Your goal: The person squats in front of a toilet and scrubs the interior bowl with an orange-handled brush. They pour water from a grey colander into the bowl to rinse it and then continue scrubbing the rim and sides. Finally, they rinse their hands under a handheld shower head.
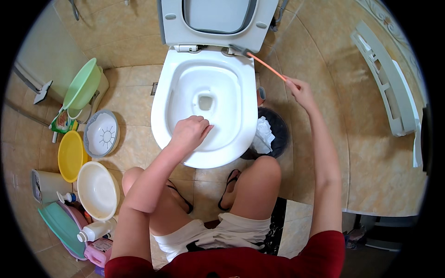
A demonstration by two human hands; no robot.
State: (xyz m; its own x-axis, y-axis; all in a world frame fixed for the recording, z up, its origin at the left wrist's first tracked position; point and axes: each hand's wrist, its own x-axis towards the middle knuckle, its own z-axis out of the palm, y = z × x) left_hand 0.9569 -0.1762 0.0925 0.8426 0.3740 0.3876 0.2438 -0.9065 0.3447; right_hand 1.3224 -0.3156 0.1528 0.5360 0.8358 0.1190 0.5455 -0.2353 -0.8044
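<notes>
My right hand (299, 91) grips the end of a thin orange handle on a cleaning brush (266, 65). The brush's grey head lies against the right seat hinge (229, 51) at the back of a white toilet (162, 104). Above the front part of the bowl is my left hand (189, 133), its fingers curled in and no object visible in them. The toilet lid and seat (215, 29) are raised against the back wall. A little water (205, 103) shows at the bottom of the bowl.
Right of the toilet stands a black waste bin (281, 133) with crumpled white paper. On the left are a green basin (81, 85), a yellow basin (71, 156), a cream basin (97, 190) and a white bottle (95, 231). A grey holder (386, 83) hangs on the right wall.
</notes>
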